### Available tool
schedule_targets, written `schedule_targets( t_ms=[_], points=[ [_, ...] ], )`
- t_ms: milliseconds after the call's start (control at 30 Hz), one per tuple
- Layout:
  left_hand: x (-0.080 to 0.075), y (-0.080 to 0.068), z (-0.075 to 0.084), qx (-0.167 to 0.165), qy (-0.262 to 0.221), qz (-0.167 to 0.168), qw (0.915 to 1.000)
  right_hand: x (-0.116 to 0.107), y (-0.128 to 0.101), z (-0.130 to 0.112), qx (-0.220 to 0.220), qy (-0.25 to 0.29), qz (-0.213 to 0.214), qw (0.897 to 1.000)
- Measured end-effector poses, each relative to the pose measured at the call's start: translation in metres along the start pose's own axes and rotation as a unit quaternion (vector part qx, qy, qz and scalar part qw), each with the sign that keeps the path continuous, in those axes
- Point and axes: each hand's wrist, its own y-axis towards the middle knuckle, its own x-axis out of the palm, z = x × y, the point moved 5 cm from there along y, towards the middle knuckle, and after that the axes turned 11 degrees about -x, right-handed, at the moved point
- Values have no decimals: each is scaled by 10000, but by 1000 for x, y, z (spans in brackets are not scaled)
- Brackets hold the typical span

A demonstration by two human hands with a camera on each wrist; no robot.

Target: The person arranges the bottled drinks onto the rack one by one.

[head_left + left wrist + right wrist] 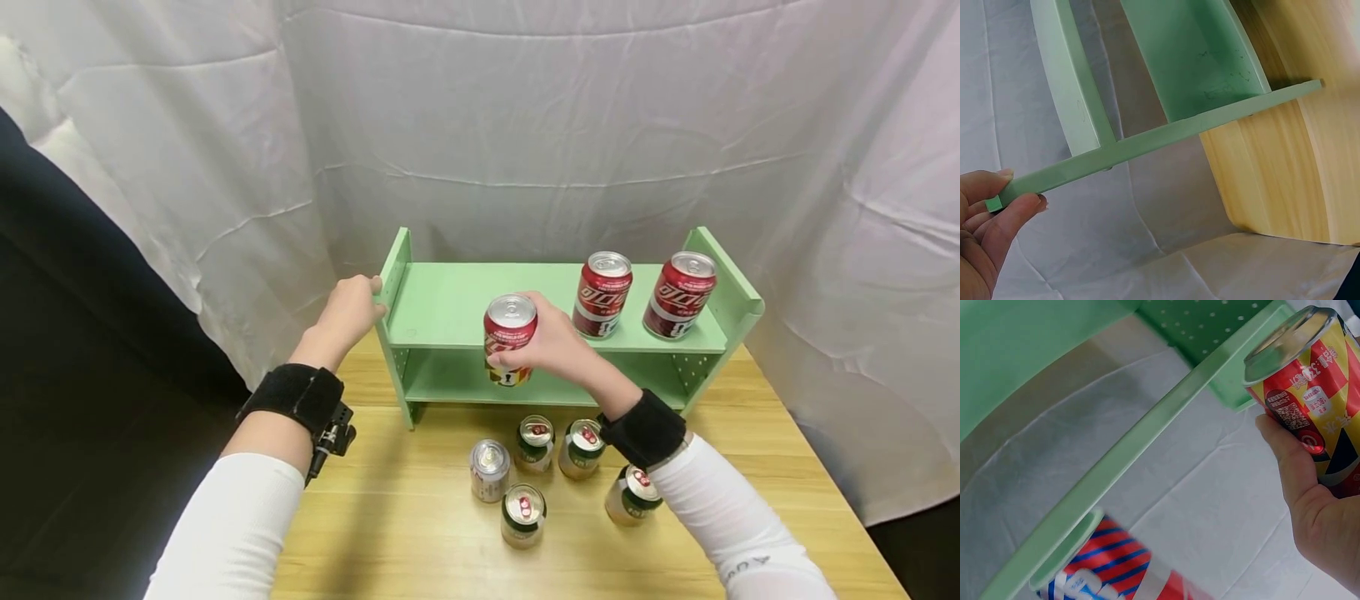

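My left hand (343,317) pinches the top front end of the left side panel (1166,132) of a two-tier green shelf (472,287). Thumb and fingers lie on either side of the panel in the left wrist view. With my right hand (557,340) I grip a red soda can (511,333), held upright in front of the shelf's upper board. A red and yellow printed side of that can (1316,400) faces the right wrist camera. Two similar red soda cans, one nearer the middle (602,296) and one at the right end (679,296), stand on the upper board.
On the wooden table (420,533) before the shelf stand a silver can (490,473) and several green and gold cans (523,518). The shelf's lower board (450,383) lies behind my right hand. A pale curtain (555,125) hangs at the back.
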Motion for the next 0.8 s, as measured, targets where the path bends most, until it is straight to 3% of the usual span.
schedule_targets(
  t_ms=[267,800],
  points=[
    [2,-1,-1,-46,-54,-32,10000,-12,14,8,-34,-31,71,10000],
    [2,-2,-2,-29,-57,15,10000,-8,29,23,189,-8,158,9997]
  ],
)
